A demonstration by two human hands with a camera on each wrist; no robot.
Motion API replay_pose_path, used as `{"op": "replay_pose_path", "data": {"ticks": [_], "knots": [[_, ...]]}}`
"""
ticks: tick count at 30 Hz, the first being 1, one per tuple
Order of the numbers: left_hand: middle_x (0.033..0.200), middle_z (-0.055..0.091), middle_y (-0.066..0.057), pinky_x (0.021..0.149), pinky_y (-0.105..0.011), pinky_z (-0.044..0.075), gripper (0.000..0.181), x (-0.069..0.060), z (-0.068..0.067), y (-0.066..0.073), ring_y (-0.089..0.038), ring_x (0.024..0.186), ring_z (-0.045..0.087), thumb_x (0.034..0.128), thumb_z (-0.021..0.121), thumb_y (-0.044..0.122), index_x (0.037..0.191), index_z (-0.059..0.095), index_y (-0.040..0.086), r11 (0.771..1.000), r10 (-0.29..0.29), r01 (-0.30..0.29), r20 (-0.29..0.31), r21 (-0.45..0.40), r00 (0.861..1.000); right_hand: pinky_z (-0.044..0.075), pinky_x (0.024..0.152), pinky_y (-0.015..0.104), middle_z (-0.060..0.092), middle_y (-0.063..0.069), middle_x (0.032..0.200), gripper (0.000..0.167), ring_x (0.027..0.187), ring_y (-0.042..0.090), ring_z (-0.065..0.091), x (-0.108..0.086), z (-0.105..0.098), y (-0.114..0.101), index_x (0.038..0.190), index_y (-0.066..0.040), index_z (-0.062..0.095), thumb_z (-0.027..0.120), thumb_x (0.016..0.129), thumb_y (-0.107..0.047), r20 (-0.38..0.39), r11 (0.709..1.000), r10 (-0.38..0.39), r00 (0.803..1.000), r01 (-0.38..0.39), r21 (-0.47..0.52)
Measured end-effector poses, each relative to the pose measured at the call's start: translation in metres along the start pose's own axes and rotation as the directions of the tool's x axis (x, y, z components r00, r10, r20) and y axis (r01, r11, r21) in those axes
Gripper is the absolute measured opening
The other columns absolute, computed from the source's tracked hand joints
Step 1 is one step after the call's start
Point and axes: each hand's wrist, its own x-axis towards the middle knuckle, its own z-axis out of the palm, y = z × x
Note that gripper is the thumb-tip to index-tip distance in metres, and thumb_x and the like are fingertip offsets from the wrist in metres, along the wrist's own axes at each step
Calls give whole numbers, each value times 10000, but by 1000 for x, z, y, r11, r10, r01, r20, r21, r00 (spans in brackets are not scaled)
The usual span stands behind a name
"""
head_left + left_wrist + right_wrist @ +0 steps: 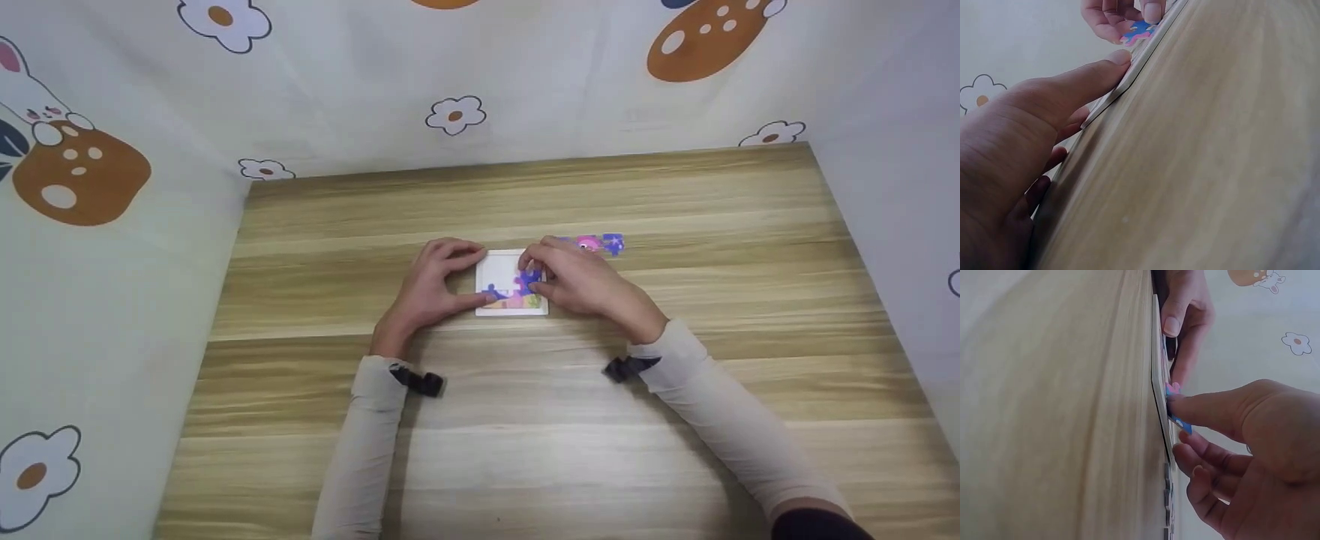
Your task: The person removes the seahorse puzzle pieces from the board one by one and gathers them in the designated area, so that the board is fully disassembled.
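A small square jigsaw puzzle tray (511, 313) with a white frame lies on the table, pieces along its bottom and right side. My left hand (433, 287) holds the tray's left side. Its thumb (1092, 81) lies over the near part, while a finger reaches the far left corner. Over the tray's right side, my right hand (581, 279) pinches a blue and pink jigsaw piece (1141, 32) between thumb and fingers. In the right wrist view that piece (1181, 423) stands tilted above the tray; its lower edge is partly hidden.
Several loose jigsaw pieces (613, 244), purple and pink, lie beyond my right hand, which partly covers them. The wood-grain table (525, 450) meets a patterned curtain (360, 97) at the back and sides. A dark wrist camera (424, 382) sits at my left cuff.
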Motion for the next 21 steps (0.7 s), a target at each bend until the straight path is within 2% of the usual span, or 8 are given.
{"op": "replay_pose_path", "data": {"ticks": [8, 14, 18, 21], "knots": [[1542, 582, 130, 1282, -470, 305, 800, -2, 0, -1, -173, 1505, 404, 840, 864, 654, 1515, 641, 288, 1000, 6, -6, 1, -13, 1000, 564, 814, 397, 694, 37, 1048, 263, 947, 218, 660, 1, 3, -3, 1144, -164, 740, 871, 919, -196, -31, 998, -13, 999, 11, -56], [1546, 586, 107, 1291, -496, 289, 804, -1, 0, 0, -195, 1511, 413, 837, 862, 661, 1507, 647, 273, 1000, 4, -4, 6, -8, 1000, 565, 811, 402, 700, 23, 1049, 252, 931, 221, 663, 1, -1, -4, 1121, -186, 736, 877, 914, -211, -45, 998, -4, 999, 0, -70], [1548, 584, 114, 1294, -503, 281, 804, 0, 0, 0, -194, 1518, 410, 830, 857, 677, 1502, 651, 286, 1000, -6, 6, 10, 3, 1000, 567, 802, 395, 723, 3, 1003, 208, 900, 204, 677, 1, -5, -3, 1095, -177, 753, 869, 936, -245, -57, 998, 35, 998, -37, -40], [1551, 578, 128, 1296, -493, 277, 807, 0, 0, 1, -184, 1522, 404, 825, 857, 684, 1502, 648, 299, 1000, -16, 16, 13, 8, 1000, 584, 819, 396, 756, 3, 984, 155, 895, 194, 704, 1, -7, -1, 1093, -152, 773, 838, 959, -196, -50, 999, 52, 997, -52, 3]]}}
